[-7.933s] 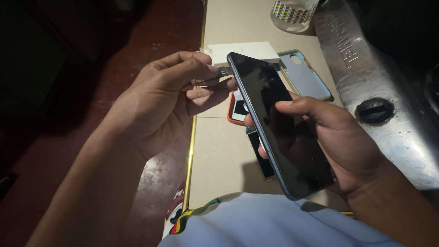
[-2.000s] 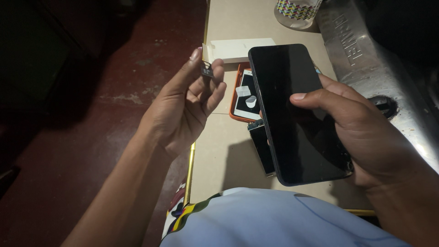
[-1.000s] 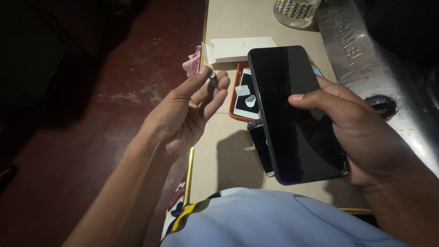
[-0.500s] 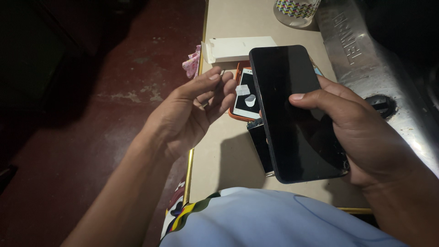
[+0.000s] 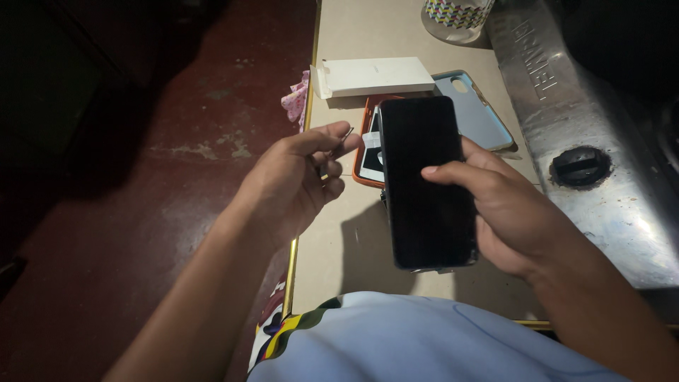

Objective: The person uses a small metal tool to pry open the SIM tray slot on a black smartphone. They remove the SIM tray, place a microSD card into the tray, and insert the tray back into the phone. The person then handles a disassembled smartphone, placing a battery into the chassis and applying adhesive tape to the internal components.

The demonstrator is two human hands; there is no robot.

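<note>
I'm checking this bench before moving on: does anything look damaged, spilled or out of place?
Nothing looks spilled or broken. The right hand holds a dark phone with its screen off; the left hand pinches a small metal pin. Only a pink cloth hangs over the table edge beside the white box.

Dark phone screen point(image 5: 428, 180), white box point(image 5: 375, 76)
</note>
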